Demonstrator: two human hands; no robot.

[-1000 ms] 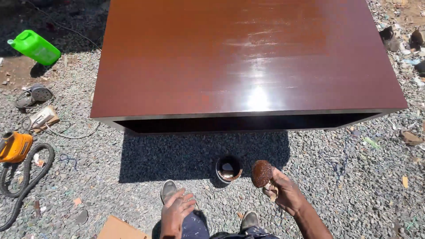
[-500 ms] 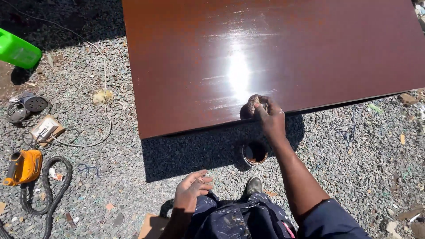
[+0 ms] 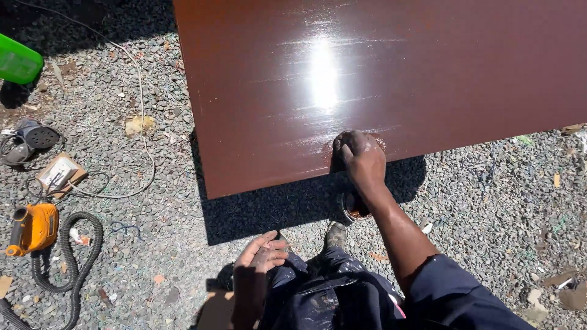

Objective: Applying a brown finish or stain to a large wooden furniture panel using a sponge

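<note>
Right hand (image 3: 362, 157) pressed on glossy reddish-brown wooden bench (image 3: 391, 79).
Its grip clenched a rough brown pad (image 3: 379, 143) near the edge; left hand (image 3: 262, 253) rested released, fingers loosely curled, above grey gravel (image 3: 153, 201).

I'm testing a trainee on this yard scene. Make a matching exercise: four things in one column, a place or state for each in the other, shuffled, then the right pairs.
Things:
1. right hand
2. left hand
3. orange power tool
4. green container

Places or states:
A. lying on the gravel by a black hose
B. pressing a pad on the glossy brown panel
C. at the left edge, up top
D. resting open over the knee

Pairs: 1-B, 2-D, 3-A, 4-C
</note>
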